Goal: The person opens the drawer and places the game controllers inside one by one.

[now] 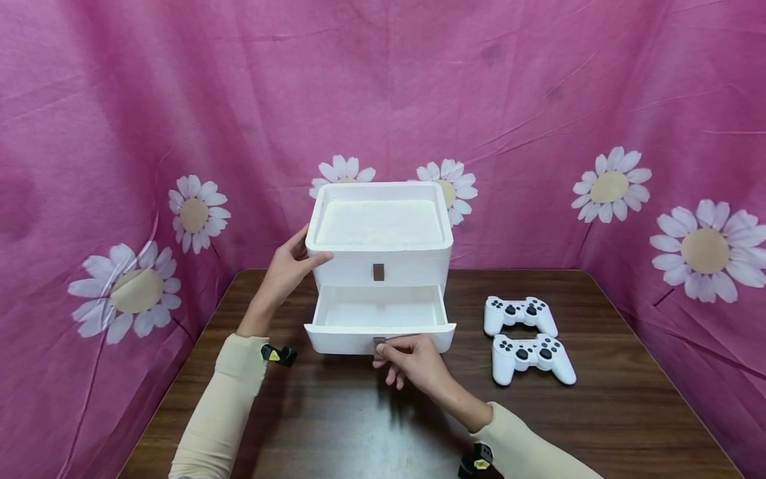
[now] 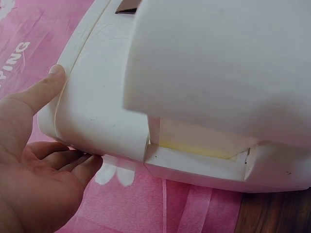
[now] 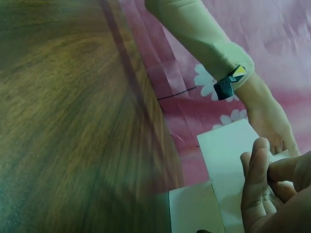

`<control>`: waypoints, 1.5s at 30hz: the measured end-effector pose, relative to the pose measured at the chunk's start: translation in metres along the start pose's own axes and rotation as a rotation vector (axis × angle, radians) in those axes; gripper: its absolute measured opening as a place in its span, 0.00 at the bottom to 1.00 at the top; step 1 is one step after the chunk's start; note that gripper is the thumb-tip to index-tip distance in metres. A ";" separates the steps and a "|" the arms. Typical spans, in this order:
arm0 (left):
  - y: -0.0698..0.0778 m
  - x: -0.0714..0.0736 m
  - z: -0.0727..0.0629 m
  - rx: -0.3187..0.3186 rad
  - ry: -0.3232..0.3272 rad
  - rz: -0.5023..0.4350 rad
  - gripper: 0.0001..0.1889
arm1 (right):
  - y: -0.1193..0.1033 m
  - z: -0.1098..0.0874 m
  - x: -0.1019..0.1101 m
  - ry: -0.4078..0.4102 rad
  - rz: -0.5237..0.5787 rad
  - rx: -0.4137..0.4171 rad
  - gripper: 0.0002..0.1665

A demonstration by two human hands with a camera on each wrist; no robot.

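Gripping white box (image 1: 413, 267), far centre of table (image 1: 359, 432), with left hand (image 1: 286, 269); pinching tab (image 1: 379, 340) on open lower drawer (image 1: 344, 341) with right hand (image 1: 415, 364). Apparently at drawer-sliding step; next probably calling for straight, steady motion.

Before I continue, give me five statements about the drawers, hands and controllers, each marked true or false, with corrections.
1. The right hand pinches the tab on the lower drawer. True.
2. Both drawers are pulled out. False: the upper drawer is shut.
3. Two white controllers lie on the table. True.
4. The left hand holds the drawer unit at its left side. True.
5. The controllers are to the left of the drawer unit. False: they are to its right.
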State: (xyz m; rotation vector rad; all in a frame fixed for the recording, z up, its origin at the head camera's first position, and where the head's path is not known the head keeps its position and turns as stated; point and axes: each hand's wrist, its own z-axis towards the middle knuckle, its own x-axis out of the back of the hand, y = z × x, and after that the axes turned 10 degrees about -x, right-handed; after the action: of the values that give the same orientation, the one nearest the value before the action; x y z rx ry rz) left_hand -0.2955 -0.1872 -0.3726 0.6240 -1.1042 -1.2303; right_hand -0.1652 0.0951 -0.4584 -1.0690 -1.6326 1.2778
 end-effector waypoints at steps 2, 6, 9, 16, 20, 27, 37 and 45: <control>0.000 0.000 0.000 0.002 0.006 0.003 0.49 | 0.001 -0.001 -0.001 -0.002 -0.002 -0.003 0.17; 0.001 -0.001 0.001 0.000 0.014 0.005 0.49 | 0.001 -0.005 -0.003 -0.016 -0.007 -0.002 0.17; 0.001 -0.001 0.001 -0.001 0.016 0.011 0.49 | 0.001 -0.009 -0.005 -0.021 -0.006 0.006 0.18; -0.001 0.000 0.001 0.000 0.013 0.012 0.49 | 0.002 -0.014 -0.006 -0.024 -0.002 0.007 0.16; 0.000 0.000 0.001 -0.003 0.011 0.001 0.49 | 0.001 -0.017 -0.006 -0.027 0.002 0.005 0.15; 0.002 0.000 -0.001 0.001 0.005 0.003 0.49 | 0.002 -0.021 -0.006 -0.036 0.009 0.001 0.17; 0.002 0.001 -0.002 -0.001 0.008 -0.001 0.49 | 0.003 -0.026 -0.008 -0.047 0.004 0.001 0.16; 0.002 0.000 -0.001 -0.001 0.007 0.001 0.49 | 0.005 -0.025 -0.007 -0.049 0.000 0.005 0.16</control>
State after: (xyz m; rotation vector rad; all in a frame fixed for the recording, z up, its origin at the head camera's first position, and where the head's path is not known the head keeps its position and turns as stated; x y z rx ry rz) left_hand -0.2938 -0.1864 -0.3710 0.6266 -1.0973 -1.2272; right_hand -0.1389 0.0973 -0.4596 -1.0426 -1.6645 1.3170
